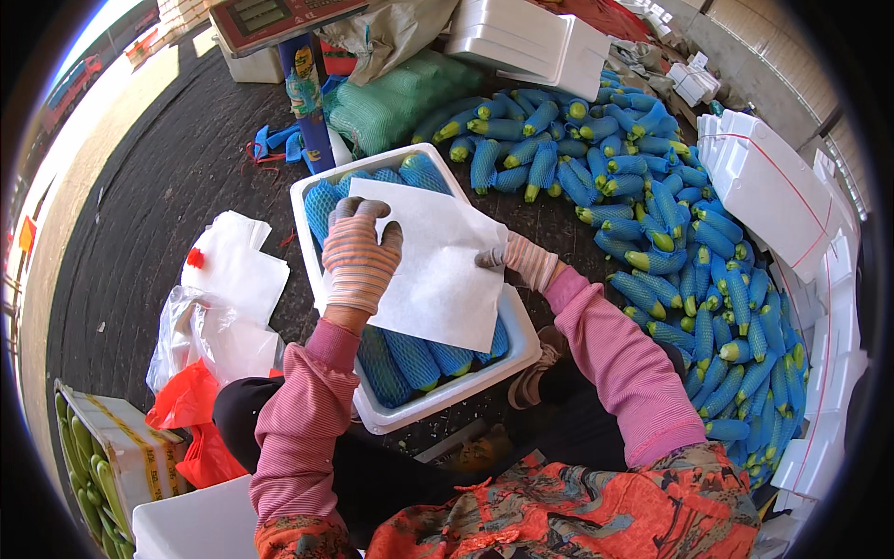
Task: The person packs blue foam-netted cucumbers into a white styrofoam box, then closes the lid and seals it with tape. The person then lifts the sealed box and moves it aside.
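A white foam box (391,421) stands before me, holding several courgettes in blue net sleeves (411,358). A sheet of white paper (440,279) lies slantwise over its middle, hiding part of the courgettes. In a striped glove with grey fingertips, my left hand (360,255) is over the sheet's left side, fingers spread; whether it presses on the paper is hard to see. My right hand (524,260), gloved alike, pinches the sheet's right edge, thumb on top and the other fingers hidden beneath.
Netted courgettes (656,223) form a large heap to the right, beside strapped white foam boxes (761,182). Left of the box lie a stack of white paper (234,251) and red plastic bags (199,433). A scale (279,21) on a blue post (311,133) stands ahead.
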### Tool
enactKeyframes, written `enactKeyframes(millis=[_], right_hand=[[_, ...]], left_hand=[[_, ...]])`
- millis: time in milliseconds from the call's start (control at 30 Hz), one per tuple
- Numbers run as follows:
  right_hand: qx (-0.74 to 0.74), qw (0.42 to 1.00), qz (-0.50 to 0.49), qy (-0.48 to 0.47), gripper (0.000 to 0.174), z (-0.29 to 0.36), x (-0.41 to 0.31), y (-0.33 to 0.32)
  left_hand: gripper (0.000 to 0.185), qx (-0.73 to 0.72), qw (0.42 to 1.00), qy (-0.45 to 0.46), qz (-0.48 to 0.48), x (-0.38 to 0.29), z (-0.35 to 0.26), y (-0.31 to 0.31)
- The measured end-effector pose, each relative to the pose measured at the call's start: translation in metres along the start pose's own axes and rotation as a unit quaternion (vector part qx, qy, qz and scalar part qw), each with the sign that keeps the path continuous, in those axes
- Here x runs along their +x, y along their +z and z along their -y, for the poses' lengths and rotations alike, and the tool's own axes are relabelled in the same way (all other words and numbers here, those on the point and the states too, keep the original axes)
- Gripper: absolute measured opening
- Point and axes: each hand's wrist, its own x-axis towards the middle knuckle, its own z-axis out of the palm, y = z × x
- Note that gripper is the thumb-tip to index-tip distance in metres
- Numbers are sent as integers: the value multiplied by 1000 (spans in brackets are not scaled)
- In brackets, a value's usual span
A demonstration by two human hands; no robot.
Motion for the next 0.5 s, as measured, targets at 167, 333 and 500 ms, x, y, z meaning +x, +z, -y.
enactKeyframes(millis=[167, 333, 500], right_hand=[[-208, 977, 47, -2, 67, 14, 17, -17], [-351, 934, 31, 62, 73, 38, 41, 9], [-507, 858, -63, -39, 75, 22, 69, 16]], left_hand=[[34, 134, 990, 18, 29, -8, 21, -3], [53, 215, 959, 92, 159, -36, 21, 25], [72, 316, 915, 85, 235, -55, 72, 47]])
